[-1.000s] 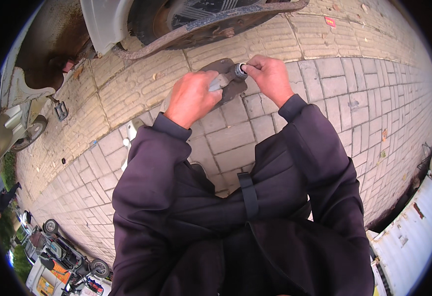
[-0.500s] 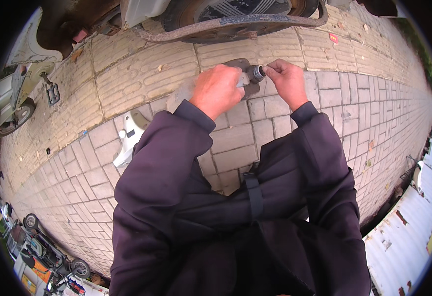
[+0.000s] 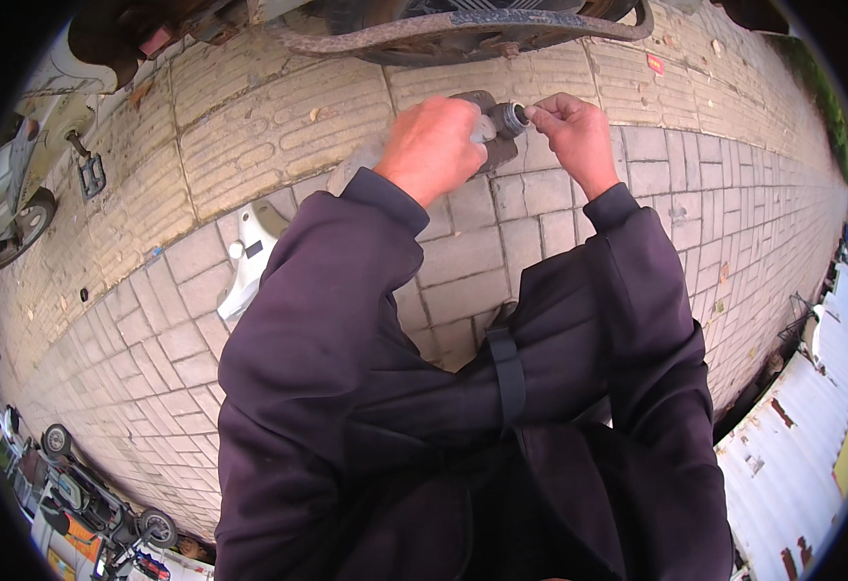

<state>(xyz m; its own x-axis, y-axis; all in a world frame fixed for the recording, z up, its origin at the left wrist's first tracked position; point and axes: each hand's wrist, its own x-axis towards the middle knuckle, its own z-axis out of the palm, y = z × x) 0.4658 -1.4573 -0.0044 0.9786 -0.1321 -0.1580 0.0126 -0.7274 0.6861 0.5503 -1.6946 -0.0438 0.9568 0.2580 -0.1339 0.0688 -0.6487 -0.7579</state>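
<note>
My left hand (image 3: 431, 145) is closed around a dark, worn metal part (image 3: 496, 153), its fingers hiding much of the body. Facing right from that part is a short round silvery collar (image 3: 514, 117) with a dark opening. My right hand (image 3: 579, 138) pinches thumb and forefinger together at the rim of this opening. Whatever lies between those fingertips is too small to make out. Both hands are held out in front of me above the paving. A white plastic cover (image 3: 252, 254) lies on the bricks left of my left forearm.
Beyond my hands stands a vehicle wheel (image 3: 424, 50) behind a rusty curved metal bar (image 3: 385, 37). A white two-wheeler (image 3: 31, 198) with a pedal stands at the far left. A motorbike (image 3: 85, 494) is at lower left; white corrugated sheeting (image 3: 782, 465) lies at lower right.
Both hands and the metal part sit slightly higher in the picture, and the right hand is a little further right. The left hand keeps its hold; the right-hand pinch stays at the collar.
</note>
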